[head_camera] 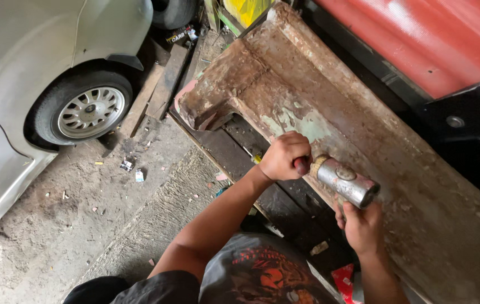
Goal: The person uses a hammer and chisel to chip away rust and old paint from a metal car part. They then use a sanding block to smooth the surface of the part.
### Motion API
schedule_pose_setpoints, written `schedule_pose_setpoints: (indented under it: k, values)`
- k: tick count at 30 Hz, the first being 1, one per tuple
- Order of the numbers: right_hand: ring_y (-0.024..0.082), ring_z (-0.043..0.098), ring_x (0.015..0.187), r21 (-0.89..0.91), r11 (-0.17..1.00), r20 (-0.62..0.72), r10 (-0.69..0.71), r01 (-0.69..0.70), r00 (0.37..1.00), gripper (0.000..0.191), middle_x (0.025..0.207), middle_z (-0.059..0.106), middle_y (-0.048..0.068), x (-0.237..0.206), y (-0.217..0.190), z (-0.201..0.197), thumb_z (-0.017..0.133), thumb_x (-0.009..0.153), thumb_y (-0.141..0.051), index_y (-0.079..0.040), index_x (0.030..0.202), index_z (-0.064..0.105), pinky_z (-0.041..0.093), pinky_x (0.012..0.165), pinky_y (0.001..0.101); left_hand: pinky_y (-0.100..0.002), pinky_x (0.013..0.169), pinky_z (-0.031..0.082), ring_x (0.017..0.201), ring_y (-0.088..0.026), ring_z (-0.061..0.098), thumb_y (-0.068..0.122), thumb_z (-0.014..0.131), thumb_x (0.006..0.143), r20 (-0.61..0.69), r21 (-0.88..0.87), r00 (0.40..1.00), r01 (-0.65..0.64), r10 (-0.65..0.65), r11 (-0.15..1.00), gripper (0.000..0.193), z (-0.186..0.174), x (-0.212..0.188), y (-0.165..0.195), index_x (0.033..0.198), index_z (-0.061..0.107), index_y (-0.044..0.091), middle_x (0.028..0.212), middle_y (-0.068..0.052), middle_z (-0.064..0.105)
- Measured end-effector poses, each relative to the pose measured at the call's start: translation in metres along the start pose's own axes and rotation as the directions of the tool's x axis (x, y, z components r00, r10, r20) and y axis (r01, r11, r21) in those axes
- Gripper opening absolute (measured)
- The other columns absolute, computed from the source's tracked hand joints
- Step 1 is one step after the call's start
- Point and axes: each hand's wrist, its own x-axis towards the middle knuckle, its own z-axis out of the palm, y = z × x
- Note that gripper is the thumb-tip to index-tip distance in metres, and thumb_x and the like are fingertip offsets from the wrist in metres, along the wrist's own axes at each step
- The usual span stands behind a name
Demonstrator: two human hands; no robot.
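The left hand [284,156] is closed round a hammer [346,181] grip. The right hand [364,225], at 5 o'clock, is pressed half-open against the rusty panel [364,118], apparently steadying it.

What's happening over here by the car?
A person leans over a long rusty sheet-metal panel with flaking pale green paint. Their left hand grips the handle of a tool with a grey metal cylindrical head, which lies on the panel. Their right hand rests on the panel's near edge just below it. A silver car stands nearby.
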Motion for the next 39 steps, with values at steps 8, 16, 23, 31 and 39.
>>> schedule_pose_setpoints:
  k: [8, 16, 23, 31, 39]
  values:
    - [0.010, 0.052, 0.055, -0.042, 0.998, 0.022, -0.042, 0.043, 0.999, 0.028, 0.072, 0.059, 0.004, 0.002, -0.010, -0.002, 0.061, 0.100, -0.022, 0.000, 0.118, 0.061, 0.042, 0.047, 0.0264, -0.045, 0.074, 0.049, 0.075, -0.035, 0.059, 0.011, 0.060, 0.066, 0.082, 0.016, 0.996, -0.039, 0.038, 0.999, 0.010, 0.000, 0.000, 0.002, 0.074, 0.055, 0.008, 0.075, -0.010, 0.055]
    - [0.028, 0.074, 0.097, -0.506, 0.383, 0.288, -0.769, 0.772, 0.571, 0.027, 0.123, 0.066, 0.026, -0.005, -0.026, 0.003, 0.057, 0.100, -0.017, -0.013, 0.126, 0.059, 0.062, 0.078, 0.0392, -0.044, 0.073, 0.050, 0.071, -0.033, 0.058, 0.011, 0.064, 0.069, 0.071, 0.068, 0.997, -0.039, 0.035, 0.997, 0.013, 0.006, 0.000, 0.000, 0.069, 0.050, 0.009, 0.069, -0.009, 0.053]
    - [0.021, 0.070, 0.077, -0.631, 0.652, 0.090, -0.478, 0.421, 0.874, 0.039, 0.094, 0.072, 0.013, -0.004, 0.006, 0.001, 0.070, 0.087, -0.013, -0.007, 0.126, 0.070, 0.054, 0.064, 0.0344, -0.045, 0.071, 0.052, 0.069, -0.034, 0.057, 0.011, 0.061, 0.067, 0.000, 0.124, 1.000, 0.001, -0.001, 0.992, 0.009, -0.007, 0.010, -0.005, 0.069, 0.053, 0.008, 0.069, -0.011, 0.054]
    - [0.018, 0.072, 0.070, -0.547, 0.796, 0.000, -0.310, 0.259, 0.951, 0.031, 0.081, 0.072, 0.013, 0.006, -0.007, 0.002, 0.077, 0.079, -0.009, -0.001, 0.109, 0.068, 0.054, 0.064, 0.0337, -0.045, 0.076, 0.050, 0.077, -0.036, 0.058, 0.009, 0.057, 0.062, 0.092, 0.048, 0.996, 0.007, -0.012, 0.999, 0.014, 0.005, -0.001, 0.000, 0.076, 0.055, 0.007, 0.076, -0.012, 0.055]
    - [0.023, 0.073, 0.079, -0.570, 0.777, 0.014, -0.315, 0.267, 0.949, 0.033, 0.088, 0.073, 0.014, -0.004, -0.027, -0.003, 0.077, 0.079, -0.010, -0.002, 0.110, 0.069, 0.054, 0.071, 0.0356, -0.046, 0.079, 0.050, 0.080, -0.037, 0.059, 0.010, 0.058, 0.064, 0.076, -0.014, 0.997, -0.014, 0.015, 1.000, 0.016, 0.012, -0.010, 0.007, 0.080, 0.057, 0.006, 0.080, -0.014, 0.056]
